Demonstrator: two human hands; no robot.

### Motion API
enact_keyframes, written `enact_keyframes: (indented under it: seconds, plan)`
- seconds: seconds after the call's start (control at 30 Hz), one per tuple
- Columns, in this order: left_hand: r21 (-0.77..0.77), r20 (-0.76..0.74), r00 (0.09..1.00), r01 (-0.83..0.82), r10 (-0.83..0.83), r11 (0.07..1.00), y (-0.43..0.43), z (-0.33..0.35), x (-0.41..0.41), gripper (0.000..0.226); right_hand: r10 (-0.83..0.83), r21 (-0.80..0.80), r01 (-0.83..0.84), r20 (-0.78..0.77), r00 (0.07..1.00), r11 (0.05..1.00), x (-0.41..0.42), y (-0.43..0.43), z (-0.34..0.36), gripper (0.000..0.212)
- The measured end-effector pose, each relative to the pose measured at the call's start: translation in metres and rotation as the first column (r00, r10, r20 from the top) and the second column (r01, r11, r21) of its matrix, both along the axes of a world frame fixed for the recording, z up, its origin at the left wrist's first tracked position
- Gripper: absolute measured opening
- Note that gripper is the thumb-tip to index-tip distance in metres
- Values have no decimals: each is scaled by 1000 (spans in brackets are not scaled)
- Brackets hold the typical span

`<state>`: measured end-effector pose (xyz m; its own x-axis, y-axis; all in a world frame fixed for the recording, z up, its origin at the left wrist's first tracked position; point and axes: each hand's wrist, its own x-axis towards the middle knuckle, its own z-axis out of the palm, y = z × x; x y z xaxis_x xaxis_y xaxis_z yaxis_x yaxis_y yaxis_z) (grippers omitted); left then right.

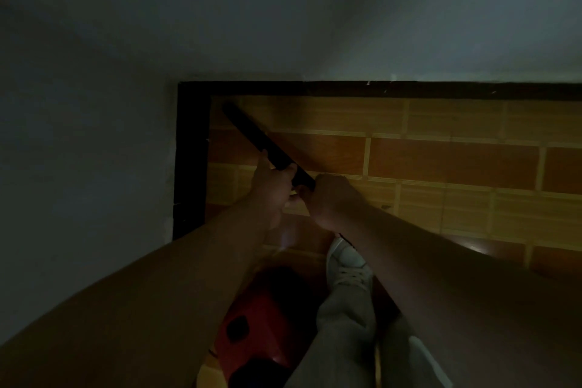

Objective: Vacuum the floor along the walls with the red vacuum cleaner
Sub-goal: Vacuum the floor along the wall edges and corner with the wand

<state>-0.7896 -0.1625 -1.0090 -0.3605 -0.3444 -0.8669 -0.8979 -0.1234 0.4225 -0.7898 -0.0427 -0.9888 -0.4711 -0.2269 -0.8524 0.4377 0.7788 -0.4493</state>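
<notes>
So this was the corner bit. The red vacuum cleaner (252, 334) sat right down by my feet, low in view, just left of my grey trouser leg (343, 318) and white shoe (346, 261), on the tiled floor (441, 161). Lighting was awful, so bear with me.

Both hands were on the black wand (252, 132). My right hand (330, 198) was clamped on the end nearest me, and my left hand (274, 186) was wrapped round the tube just past it, the two nearly touching. From there the wand ran out at a slant, up and to the left. Its far end was down near where the dark baseboard (346, 89) turned the corner between the two walls (283, 25). I couldn't tell if the tip was actually on the tiles or against the skirting, it was too dark there.

My take on doing this part properly: a two-handed hold is worth it in a corner, since the back hand steers and the front one presses the tip down. I'd reckon the move from there was to get the tip snug into the angle. Then drag it slowly to the right along the baseboard, hugging the edge, no rushing. Also worth minding the canister by the feet, it's easy to trip on. I'd guess most of that long wall edge was left to do.
</notes>
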Motion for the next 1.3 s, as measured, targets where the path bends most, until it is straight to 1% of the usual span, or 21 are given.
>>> enact_keyframes:
  seconds: [0.13,0.2,0.3,0.43,0.5,0.53,0.63,0.73,0.97,1.1,1.3]
  plan:
    - [45,24,999,20,-21,999,27,12,6,80,-40,30,39,45,998,999,9,27,10,37]
    - [68,30,999,34,-37,997,46,16,11,79,-73,50,70,68,995,996,15,44,15,35]
    - [106,31,997,60,-64,993,74,22,18,77,-109,79,104,57,992,991,26,73,23,35]
    - [160,42,996,71,-79,985,111,30,28,79,-77,113,69,70,995,991,43,105,37,36]
    - [182,46,995,80,-90,980,128,34,34,78,-144,142,133,67,987,981,54,122,40,38]
    - [192,46,993,95,-105,977,138,36,37,78,-170,160,157,68,983,975,60,131,42,38]
    - [215,43,985,157,-170,964,163,43,45,77,-150,173,137,62,987,975,74,154,49,35]
    - [221,49,973,211,-227,952,184,47,51,79,-221,190,211,33,975,959,89,172,49,37]
    - [239,18,916,386,-401,891,229,53,65,79,-384,223,372,11,923,901,120,210,44,35]
    - [293,11,873,464,-488,836,256,57,70,81,-410,233,399,1,912,887,135,231,46,41]
    - [281,5,789,589,-615,758,301,54,79,82,-482,285,465,-15,876,838,153,266,49,45]
